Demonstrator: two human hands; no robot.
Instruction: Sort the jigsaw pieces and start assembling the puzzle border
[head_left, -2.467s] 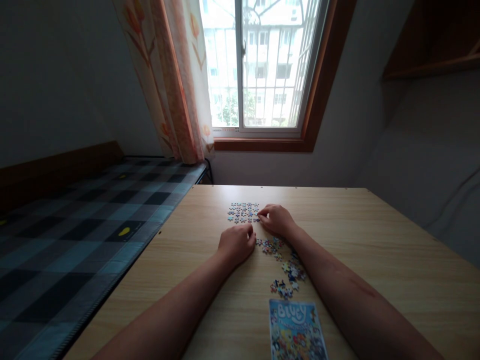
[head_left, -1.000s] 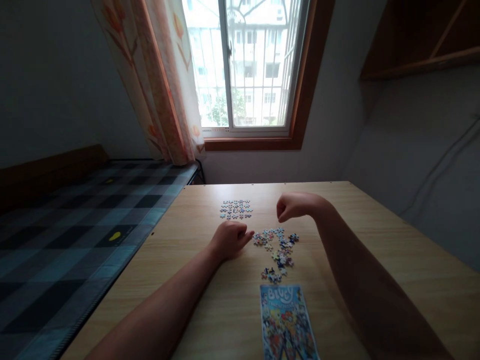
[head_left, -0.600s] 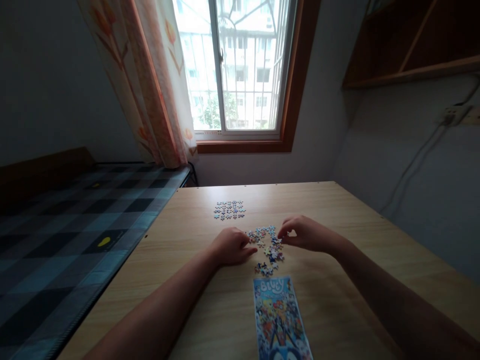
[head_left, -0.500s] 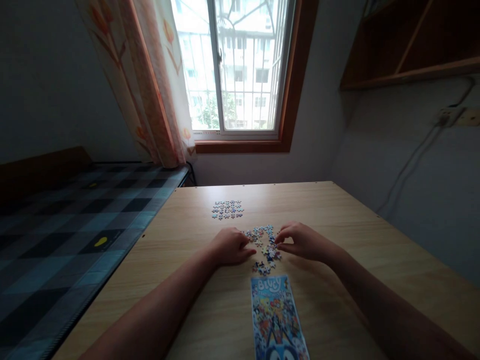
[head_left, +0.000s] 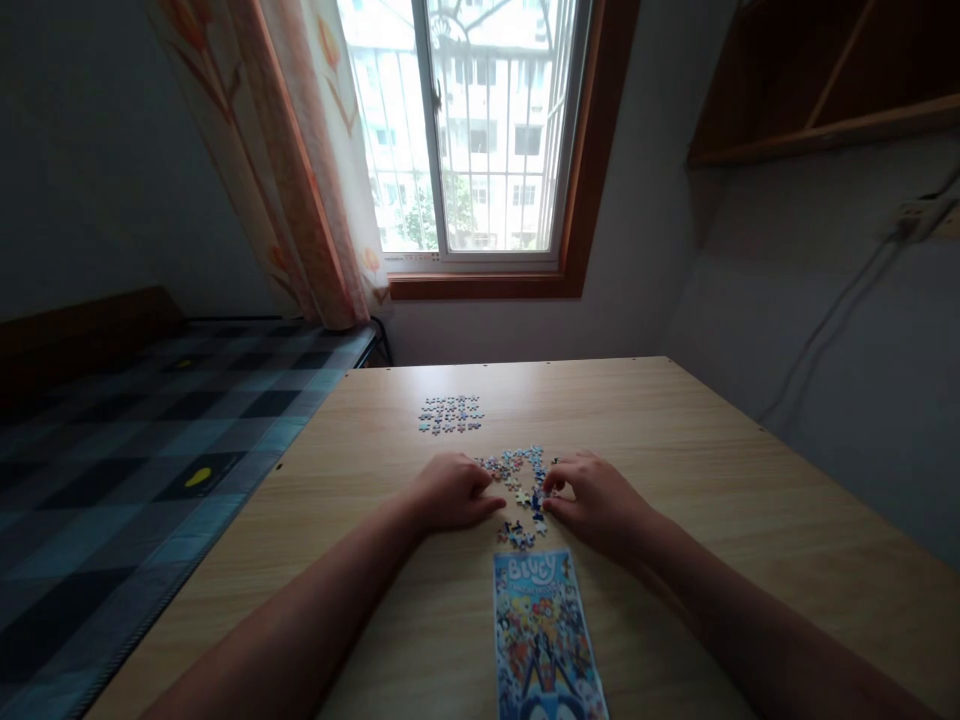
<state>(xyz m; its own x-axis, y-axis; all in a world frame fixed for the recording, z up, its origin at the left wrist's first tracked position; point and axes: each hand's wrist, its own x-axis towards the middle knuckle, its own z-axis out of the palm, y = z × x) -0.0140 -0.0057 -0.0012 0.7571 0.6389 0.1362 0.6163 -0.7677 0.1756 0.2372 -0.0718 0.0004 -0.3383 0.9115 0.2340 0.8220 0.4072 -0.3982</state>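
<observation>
A loose heap of small jigsaw pieces (head_left: 523,495) lies on the wooden table between my two hands. My left hand (head_left: 457,490) rests at the heap's left side, its fingers bent and its thumb stretched apart from them; no piece shows in it. On the right, my right hand (head_left: 589,492) touches the pieces with its fingertips, thumb and forefinger a little apart. A piece partly hidden under these fingers is too small to make out clearly. Nearer to me lies a printed picture sheet (head_left: 546,630) with "Bluey" lettering and many cartoon figures.
Farther back on the table (head_left: 360,440), several jigsaw pieces (head_left: 451,414) are set out in rows, spaced apart. A bed with a checked cover (head_left: 247,400) stands along the left. A window (head_left: 487,150) and curtain (head_left: 300,180) are beyond; a shelf (head_left: 825,130) hangs at right.
My right hand has shifted slightly left and toward me, and some pieces by its fingertips have moved left. My left hand stays nearly in place. The view has shifted a little.
</observation>
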